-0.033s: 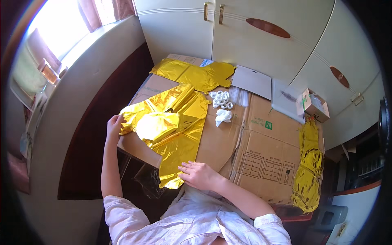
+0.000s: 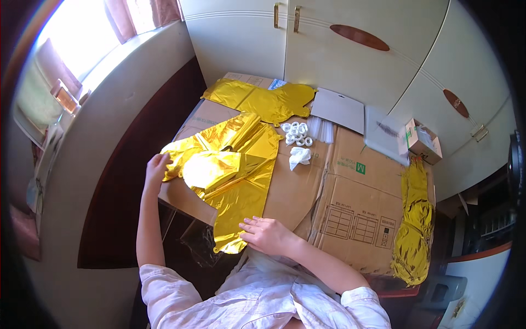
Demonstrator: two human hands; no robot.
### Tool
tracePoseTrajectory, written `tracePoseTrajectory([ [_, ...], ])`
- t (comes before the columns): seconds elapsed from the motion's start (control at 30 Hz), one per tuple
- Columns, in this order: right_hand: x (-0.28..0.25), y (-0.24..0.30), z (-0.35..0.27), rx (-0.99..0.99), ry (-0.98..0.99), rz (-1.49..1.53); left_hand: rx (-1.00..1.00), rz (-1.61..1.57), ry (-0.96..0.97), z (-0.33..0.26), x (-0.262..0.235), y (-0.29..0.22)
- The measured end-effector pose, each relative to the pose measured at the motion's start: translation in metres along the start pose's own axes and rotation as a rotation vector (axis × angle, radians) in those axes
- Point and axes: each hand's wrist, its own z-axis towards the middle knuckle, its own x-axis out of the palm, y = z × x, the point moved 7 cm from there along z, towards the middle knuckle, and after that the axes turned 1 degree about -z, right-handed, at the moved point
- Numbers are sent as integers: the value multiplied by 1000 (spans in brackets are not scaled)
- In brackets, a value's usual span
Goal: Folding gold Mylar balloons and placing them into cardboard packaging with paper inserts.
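A flat, shiny gold foil balloon [image 2: 249, 183] lies creased and partly folded over on the cardboard, its lower end hanging past the near edge. My left hand [image 2: 156, 169] pinches the balloon's left edge between closed fingers. On its lower end, my right hand [image 2: 269, 236] rests with fingers stretched out over the foil. Beyond it, another flat gold foil balloon [image 2: 263, 101] is spread out. Strong glare whitens the middle of the nearer balloon.
Several white tape rolls [image 2: 296, 131], a crumpled white tissue [image 2: 299, 158] and clear strips [image 2: 320, 129] sit mid-table on the cardboard [image 2: 350, 192]. A grey board [image 2: 339, 108] lies behind. More gold foil [image 2: 413, 230] and a small box [image 2: 423, 141] are at right.
My left hand has shifted very slightly to the right with the balloon's left edge. My right hand has stayed where it was.
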Motion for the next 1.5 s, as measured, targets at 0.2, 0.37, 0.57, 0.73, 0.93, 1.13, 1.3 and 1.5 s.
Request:
tracePoseTrajectory([
  [0.2, -1, -3, 0, 39, 55, 59, 615, 522, 401, -70, 99, -103],
  [0.37, 2, -4, 1, 58, 100, 37, 691, 598, 604, -67, 192, -130],
  [0.57, 9, -5, -3, 60, 66, 1, 625, 765, 885, -42, 234, -140],
  [0.73, 13, -6, -2, 108, 108, 10, 520, 658, 726, -2, 195, -136],
  [0.93, 14, -5, -1, 105, 109, -28, 355, 704, 481, 35, 149, -100],
  [1.13, 17, -14, 1, 212, 182, 79, 377, 693, 233, 45, 109, -80],
  [1.3, 11, -23, 4, 301, 178, 159, 373, 846, 53, 46, 84, -67],
  [1.5, 3, -32, 7, 403, 104, 321, 684, 689, 25, -30, 94, -102],
])
